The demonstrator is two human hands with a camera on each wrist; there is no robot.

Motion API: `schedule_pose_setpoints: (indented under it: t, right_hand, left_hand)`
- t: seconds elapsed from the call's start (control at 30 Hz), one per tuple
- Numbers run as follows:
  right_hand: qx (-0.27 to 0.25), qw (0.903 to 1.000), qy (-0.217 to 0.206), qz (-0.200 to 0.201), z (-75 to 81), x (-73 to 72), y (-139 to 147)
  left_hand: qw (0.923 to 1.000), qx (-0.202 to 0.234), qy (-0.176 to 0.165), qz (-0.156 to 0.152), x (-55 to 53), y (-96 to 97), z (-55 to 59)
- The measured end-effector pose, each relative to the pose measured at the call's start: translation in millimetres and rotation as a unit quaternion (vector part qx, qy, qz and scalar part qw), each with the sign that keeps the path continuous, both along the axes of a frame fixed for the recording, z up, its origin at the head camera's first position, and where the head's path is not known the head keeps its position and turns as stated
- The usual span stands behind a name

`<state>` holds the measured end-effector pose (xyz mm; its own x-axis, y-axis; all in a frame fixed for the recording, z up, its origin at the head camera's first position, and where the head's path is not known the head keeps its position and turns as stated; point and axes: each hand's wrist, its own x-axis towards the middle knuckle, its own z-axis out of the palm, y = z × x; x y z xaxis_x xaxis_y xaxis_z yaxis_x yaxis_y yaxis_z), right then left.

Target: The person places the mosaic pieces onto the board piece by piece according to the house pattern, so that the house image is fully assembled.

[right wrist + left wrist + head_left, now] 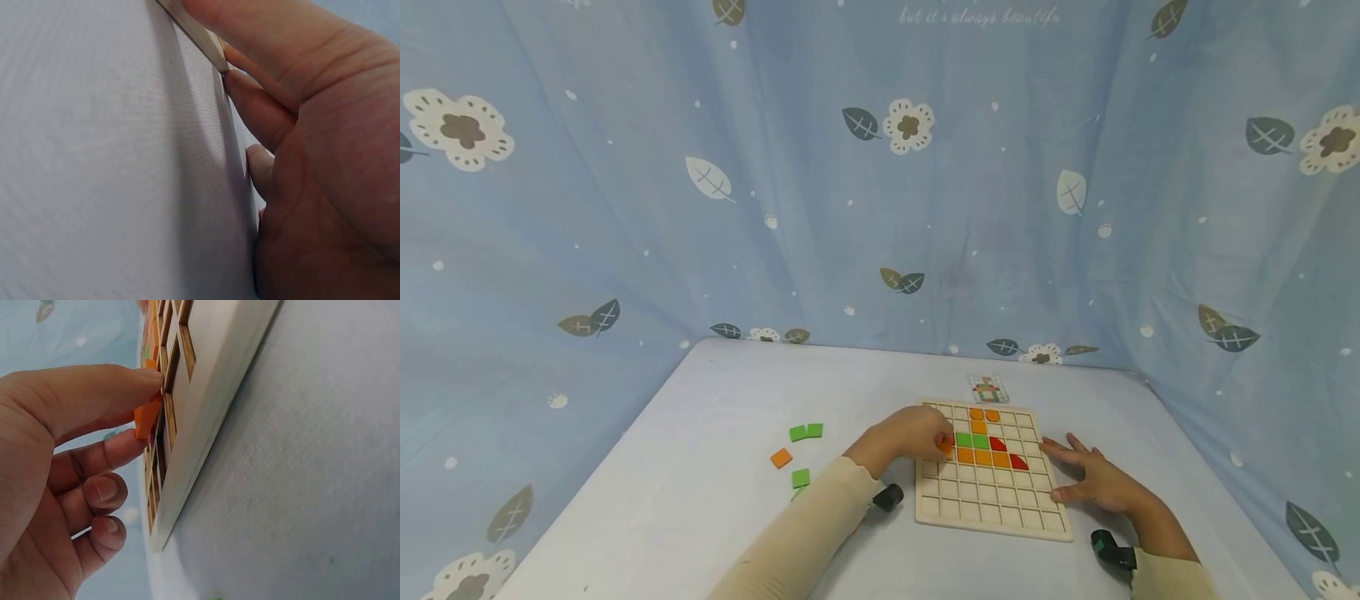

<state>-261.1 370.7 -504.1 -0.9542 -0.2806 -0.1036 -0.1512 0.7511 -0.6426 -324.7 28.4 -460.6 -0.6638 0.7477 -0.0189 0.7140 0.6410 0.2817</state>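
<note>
My left hand pinches an orange tile between thumb and fingers, over the left part of a wooden grid board. The tile stands tilted close to the cells in the left wrist view. Set in the board are green tiles, a row of orange tiles, red rounded pieces and orange round pieces near the top. My right hand rests with spread fingers at the board's right edge; its thumb and fingertips touch the edge in the right wrist view.
Loose green tiles and one orange tile lie on the white table left of the board. Behind the board lies a small pattern card. A blue patterned curtain surrounds the table's back and sides.
</note>
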Motion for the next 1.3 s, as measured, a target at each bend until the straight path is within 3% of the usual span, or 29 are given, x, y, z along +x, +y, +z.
schedule_pose_setpoints:
  t: [0.6, 0.83, 1.3]
  right_hand:
    - [0.020, 0.9996, -0.013, -0.017, 1.2, 2.2, -1.0]
    - [0.013, 0.9999, -0.008, -0.004, 2.2, 0.1, 0.5]
    - [0.016, 0.9997, -0.011, -0.014, 5.4, 1.6, -4.6]
  left_hand:
    - [0.9999, 0.002, -0.002, -0.013, -3.6, 7.7, -8.9]
    - [0.9999, 0.006, -0.013, 0.003, -0.5, 6.8, -7.2]
    - [0.9994, 0.004, -0.027, 0.022, 3.6, 6.0, -6.1]
